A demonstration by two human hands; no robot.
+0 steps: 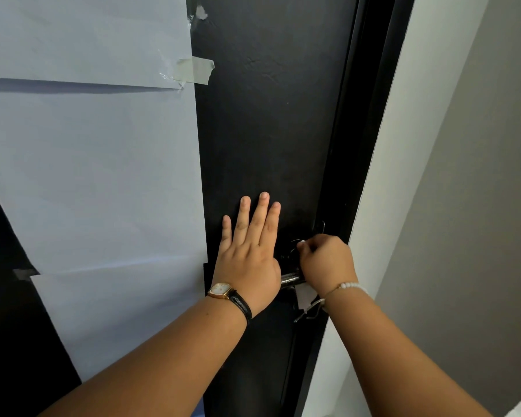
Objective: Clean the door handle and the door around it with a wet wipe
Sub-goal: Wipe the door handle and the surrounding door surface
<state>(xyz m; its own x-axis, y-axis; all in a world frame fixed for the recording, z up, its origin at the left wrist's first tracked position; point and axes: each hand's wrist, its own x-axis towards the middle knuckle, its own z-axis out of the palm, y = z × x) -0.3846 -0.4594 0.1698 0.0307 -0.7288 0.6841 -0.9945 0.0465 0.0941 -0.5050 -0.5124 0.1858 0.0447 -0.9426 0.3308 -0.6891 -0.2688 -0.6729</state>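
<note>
The right hand [325, 263] is curled shut around a white wet wipe [306, 297], pressing it onto the door handle [291, 279] near the door's right edge. A crumpled corner of the wipe hangs out below the fist, and a small white bit shows above the knuckles. The handle is a dark, worn metal bar; only a short stretch shows between the two hands. How much of the handle the fingers enclose cannot be made out.

The left hand [248, 254] lies flat and open on the black door [268, 130], fingers spread and pointing up, just left of the handle, holding nothing. It wears a wristwatch [223, 291] on a black strap; the right wrist carries a beaded bracelet [351, 285].

Pale paper sheets [97, 176] cover the door's left part, fixed with tape [196, 70]. Right of the door's edge stands the black frame [370, 115], then a light wall [463, 176].
</note>
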